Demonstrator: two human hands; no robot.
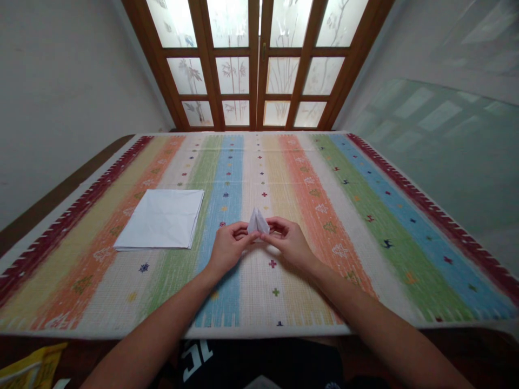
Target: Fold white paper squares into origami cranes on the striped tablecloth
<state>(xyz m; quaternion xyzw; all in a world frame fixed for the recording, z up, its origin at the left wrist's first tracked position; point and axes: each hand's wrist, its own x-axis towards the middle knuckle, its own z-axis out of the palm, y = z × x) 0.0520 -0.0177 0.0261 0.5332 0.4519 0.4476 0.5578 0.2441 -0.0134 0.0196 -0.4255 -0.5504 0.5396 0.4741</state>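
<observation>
Both hands are half curled and close together over the striped cloth on the worktop [344, 227]: the left hand [231, 248] pinches one side of a small folded white piece [258, 222] between fingers and thumb, and the right hand [290, 244] pinches the other, its peak pointing up (paper or cloth, too small to tell). From the head view, a flat folded white square [160, 219] lies on the cloth, left of the hands and apart from them, and a wooden door with frosted panes [255, 65] stands beyond the worktop
</observation>
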